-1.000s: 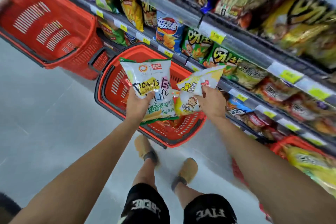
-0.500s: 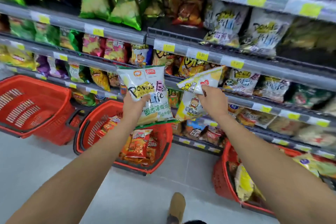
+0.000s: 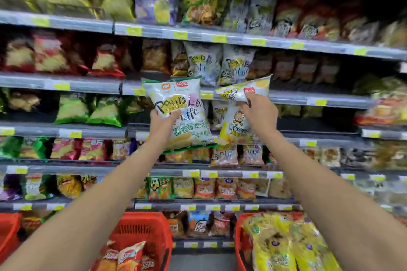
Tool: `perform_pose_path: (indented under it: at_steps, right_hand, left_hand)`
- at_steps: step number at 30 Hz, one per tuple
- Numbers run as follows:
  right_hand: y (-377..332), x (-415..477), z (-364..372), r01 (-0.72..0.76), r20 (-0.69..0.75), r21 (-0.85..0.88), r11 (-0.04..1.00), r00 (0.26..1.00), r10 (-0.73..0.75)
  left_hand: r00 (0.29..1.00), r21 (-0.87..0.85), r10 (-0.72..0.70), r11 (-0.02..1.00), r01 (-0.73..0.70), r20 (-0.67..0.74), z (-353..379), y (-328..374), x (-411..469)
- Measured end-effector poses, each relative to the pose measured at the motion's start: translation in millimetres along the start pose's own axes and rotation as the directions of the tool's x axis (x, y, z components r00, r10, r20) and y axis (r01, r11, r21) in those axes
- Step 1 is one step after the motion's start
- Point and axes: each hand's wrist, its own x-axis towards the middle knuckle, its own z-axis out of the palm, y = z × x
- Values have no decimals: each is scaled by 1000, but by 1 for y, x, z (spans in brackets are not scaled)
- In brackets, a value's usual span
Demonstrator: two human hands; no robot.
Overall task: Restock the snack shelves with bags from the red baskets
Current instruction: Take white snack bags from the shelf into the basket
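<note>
Left hand (image 3: pixel 164 122) gripped a big white bag (image 3: pixel 176 103), right hand (image 3: pixel 261 114) pinched a yellow bag (image 3: pixel 233 130), both held near matching bags (image 3: pixel 203 61), likely for shelving.

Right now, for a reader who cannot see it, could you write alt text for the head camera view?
Two bare hands hold snack bags up before stocked shelves: the left hand grips a large white and green bag, the right hand pinches a smaller white and yellow bag near its top. Red baskets with more bags stand below.
</note>
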Motion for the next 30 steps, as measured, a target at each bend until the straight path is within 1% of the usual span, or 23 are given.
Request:
perform_pose_path:
  at_steps: [4,8,13,17,19,23,26,28,30]
  right_hand:
    - [18,38,-42,-41,-154,18,999,987,43]
    - [38,81,-71,-17,-280,11,1000,960,20]
    - [62,141,-85,12,-396,41,999,918,5]
    - [85,188,-84,64,-484,85,994,875,-15]
    - [94,213,-82,93,-530,101,991,848,-26]
    - [107,264,-72,127,-568,107,986,822,-44]
    - [113,296,-67,132,-612,128,983,790,-26]
    - [116,318,-64,121,-631,150,981,776,1]
    - [116,328,-59,141,-657,193,971,754,21]
  left_hand:
    - [997,-32,75,997,-74,34,36,52,8]
    - [980,-17,178,984,-177,87,73,105,23]
    - [943,-24,319,948,-318,89,121,160,52]
    - [904,-9,417,909,-418,93,165,187,74]
    - [895,-11,439,898,-440,83,187,196,88]
    - [889,-13,455,890,-455,51,224,211,114]
    - [871,-3,491,871,-491,15,245,226,138]
    - [858,8,514,858,-514,9,256,237,157]
    - [856,18,517,856,-517,9,260,241,167]
